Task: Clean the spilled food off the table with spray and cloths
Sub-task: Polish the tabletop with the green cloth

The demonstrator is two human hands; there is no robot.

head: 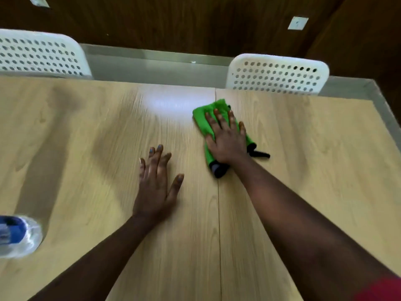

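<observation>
Pressing green cloth (202, 118) flat, right hand (225, 142).

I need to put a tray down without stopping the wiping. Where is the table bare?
Bare wood lies left of the left hand, beyond the bottle, up to the far-left chair. More lies right of the green cloth, toward the table edge. The middle is crowded: right hand presses the cloth.
</observation>
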